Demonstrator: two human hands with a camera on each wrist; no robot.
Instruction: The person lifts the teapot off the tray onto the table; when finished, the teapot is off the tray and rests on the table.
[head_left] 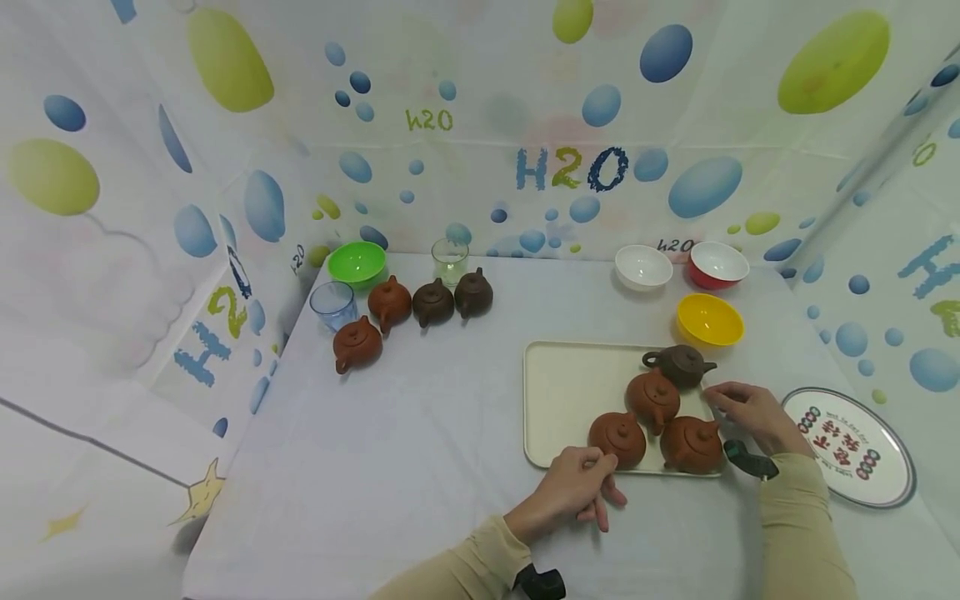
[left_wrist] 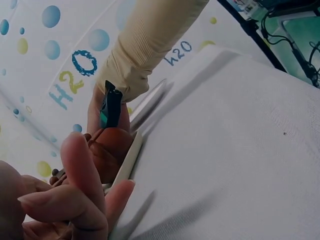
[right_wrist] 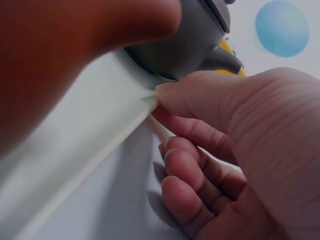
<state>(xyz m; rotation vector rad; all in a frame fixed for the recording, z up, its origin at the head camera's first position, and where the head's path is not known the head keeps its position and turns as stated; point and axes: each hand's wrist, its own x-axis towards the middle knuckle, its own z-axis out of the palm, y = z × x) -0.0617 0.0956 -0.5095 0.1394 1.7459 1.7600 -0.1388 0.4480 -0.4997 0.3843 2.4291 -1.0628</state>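
Note:
A cream rectangular tray (head_left: 573, 375) lies on the table, holding several small clay teapots. Toward its back right is a dark teapot (head_left: 681, 366); reddish-brown teapots (head_left: 653, 398) sit in front, including a front-left teapot (head_left: 617, 439) and a front-right teapot (head_left: 692, 445). My right hand (head_left: 752, 414) pinches the tray's right rim (right_wrist: 107, 135) between thumb and index finger, its other fingers loosely curled. At the front rim, my left hand (head_left: 573, 487) holds the tray with thumb and index together beside the front-left teapot; its exact contact is partly hidden. The other fingers (left_wrist: 82, 167) spread outside the tray.
More teapots (head_left: 433, 302) stand at the back left, near a green bowl (head_left: 357, 263), a blue glass (head_left: 333, 306) and a clear glass (head_left: 451, 260). White (head_left: 643, 267), red (head_left: 717, 264) and yellow bowls (head_left: 709, 320) stand behind the tray; an oval plate (head_left: 851, 450) lies right.

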